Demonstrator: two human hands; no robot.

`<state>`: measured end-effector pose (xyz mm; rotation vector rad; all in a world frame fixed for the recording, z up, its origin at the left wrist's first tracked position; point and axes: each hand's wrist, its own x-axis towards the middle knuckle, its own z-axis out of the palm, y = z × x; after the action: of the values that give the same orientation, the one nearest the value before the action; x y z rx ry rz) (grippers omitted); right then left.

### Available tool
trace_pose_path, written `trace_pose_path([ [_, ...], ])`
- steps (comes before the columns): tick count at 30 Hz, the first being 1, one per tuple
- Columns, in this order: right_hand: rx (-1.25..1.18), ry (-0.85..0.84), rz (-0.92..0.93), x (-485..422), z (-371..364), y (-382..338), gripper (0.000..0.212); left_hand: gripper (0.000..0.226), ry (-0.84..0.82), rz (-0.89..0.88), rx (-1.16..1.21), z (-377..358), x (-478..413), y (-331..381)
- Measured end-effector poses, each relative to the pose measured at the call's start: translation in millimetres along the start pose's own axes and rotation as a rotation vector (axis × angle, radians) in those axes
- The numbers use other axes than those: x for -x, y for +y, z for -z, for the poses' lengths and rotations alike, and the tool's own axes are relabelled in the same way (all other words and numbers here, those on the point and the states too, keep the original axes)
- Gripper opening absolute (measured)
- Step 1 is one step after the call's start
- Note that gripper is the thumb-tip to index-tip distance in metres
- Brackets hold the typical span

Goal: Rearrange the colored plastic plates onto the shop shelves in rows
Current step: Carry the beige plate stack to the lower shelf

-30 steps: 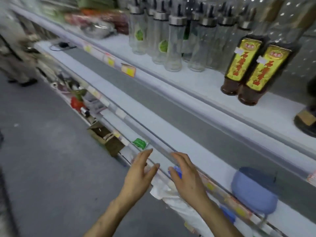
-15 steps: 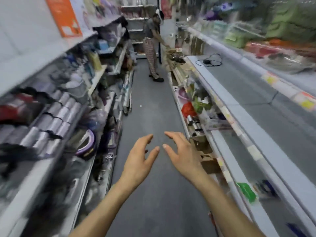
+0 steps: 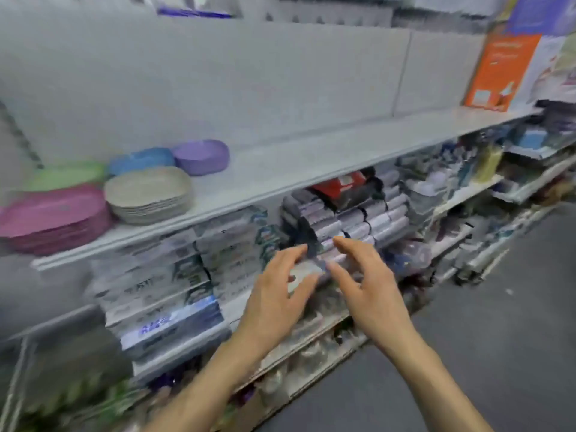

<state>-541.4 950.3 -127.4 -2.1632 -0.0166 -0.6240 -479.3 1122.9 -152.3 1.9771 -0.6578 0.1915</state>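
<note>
**Empty hands, plates stacked far left**

Left hand (image 3: 274, 294) and right hand (image 3: 371, 288) hover spread, holding nothing, before packed lower shelves. Pink (image 3: 53, 216), beige (image 3: 148, 194), green (image 3: 62, 176), blue (image 3: 140, 160) and purple plates (image 3: 202, 155) sit on the upper shelf (image 3: 311, 163).

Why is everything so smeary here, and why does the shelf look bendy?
Head view: blur smears the stacked packets and the plate stacks, though their colours show; the left hand and right hand look sharpest. Head view again: the wide lens bows the shelf, and light is even, no glare or hard shadows.
</note>
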Motion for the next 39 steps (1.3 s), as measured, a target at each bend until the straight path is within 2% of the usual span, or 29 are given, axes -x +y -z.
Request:
trace_pose_path([
  [3,-0.089,-0.154,0.146,-27.9,-34.5,-27.0,0.042,0.051,0.204,0.097,-0.076,52.2,19.1,-5.4],
  [7,-0.186,-0.268,0.286,-49.6,-77.8,-63.0,0.045,0.05,0.416,0.208,-0.169,110.4,54.9,-8.5],
  [12,-0.265,-0.355,0.293,-66.7,-126.6,-99.5,0.05,0.058,0.553,0.297,-0.243,166.0,81.0,-15.5],
  [15,-0.25,-0.363,0.27,-87.5,-145.6,-108.9,0.057,0.059,0.558,0.297,-0.24,181.2,65.9,-19.4],
  [19,-0.216,-0.334,0.216,-116.1,-151.9,-113.6,0.06,0.068,0.476,0.285,-0.284,192.9,25.8,-26.1],
  [22,-0.139,-0.381,0.162,-136.1,-152.5,-114.2,0.068,0.06,0.443,0.253,-0.302,196.7,-4.5,-28.8],
  [28,-0.065,-0.488,0.12,-167.5,-158.4,-114.3,0.065,0.06,0.47,0.264,-0.319,200.6,-30.3,-39.3],
  [34,-0.192,-0.55,0.128,-191.4,-170.4,-112.9,0.037,0.077,0.436,0.313,-0.314,201.9,-48.1,-49.2],
  [39,-0.337,-0.663,0.075,-204.6,-168.3,-111.8,0.043,0.058,0.444,0.323,-0.295,205.5,-64.3,-53.5],
])
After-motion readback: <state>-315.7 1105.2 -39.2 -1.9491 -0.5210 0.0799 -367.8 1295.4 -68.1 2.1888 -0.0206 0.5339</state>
